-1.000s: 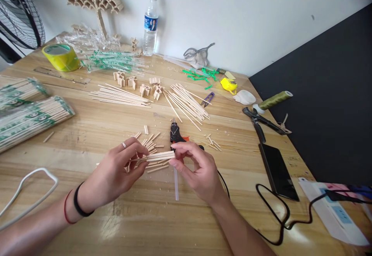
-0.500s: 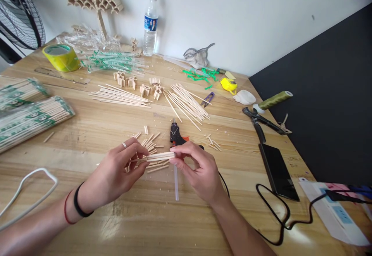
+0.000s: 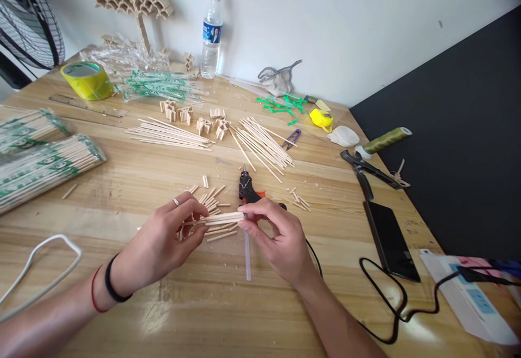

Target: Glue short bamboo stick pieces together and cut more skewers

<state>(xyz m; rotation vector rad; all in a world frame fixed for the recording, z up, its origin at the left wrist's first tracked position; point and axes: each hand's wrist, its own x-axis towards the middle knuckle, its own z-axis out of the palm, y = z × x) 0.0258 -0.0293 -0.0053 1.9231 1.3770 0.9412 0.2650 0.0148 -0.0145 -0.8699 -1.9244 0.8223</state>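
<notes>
Between my two hands a few short wooden sticks (image 3: 223, 218) lie side by side, held level above the table. My left hand (image 3: 170, 233) pinches their left end between thumb and fingers. At the right end, my right hand (image 3: 279, 238) grips them the same way with thumb and forefinger. Cut stick pieces (image 3: 211, 199) are scattered on the table just beneath and behind. A black hot glue gun (image 3: 246, 185) rests behind my right hand, partly hidden by it, and a clear glue stick (image 3: 247, 255) shows below the fingers.
Long sticks (image 3: 264, 144) and small glued stick pieces (image 3: 204, 126) lie farther back. Bagged sticks (image 3: 49, 168) and yellow tape (image 3: 87, 81) are at left. Pliers (image 3: 372, 171), a phone (image 3: 391, 241) and a power strip (image 3: 472, 293) with a black cable stand at right. A water bottle (image 3: 211, 38) is by the wall.
Both hands keep the same grip on the sticks. The whole view has shifted very slightly; nothing else has visibly moved.
</notes>
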